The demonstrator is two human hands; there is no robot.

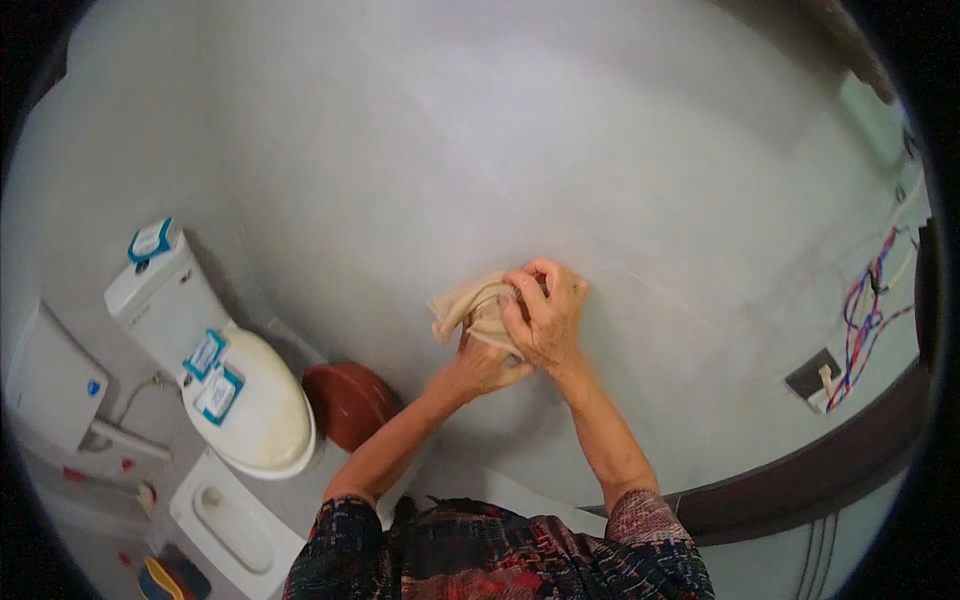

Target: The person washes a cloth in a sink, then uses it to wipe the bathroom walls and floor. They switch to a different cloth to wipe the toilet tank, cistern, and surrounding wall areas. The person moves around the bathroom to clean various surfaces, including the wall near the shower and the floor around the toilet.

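A crumpled beige cloth (468, 305) is pressed against the grey wall (560, 150) in front of me. My right hand (545, 312) lies over the cloth, fingers curled around its right part. My left hand (485, 368) grips the cloth from below, partly hidden under the right hand. Both forearms come up from the lower edge, in patterned dark sleeves.
A white toilet (235, 395) with closed lid and cistern stands at lower left, a reddish-brown basin (350, 400) beside it. A white squat pan (225, 515) lies on the floor below. Loose coloured wires (865, 310) hang at right above a wall box (815, 378). A dark door frame (820, 470) curves at lower right.
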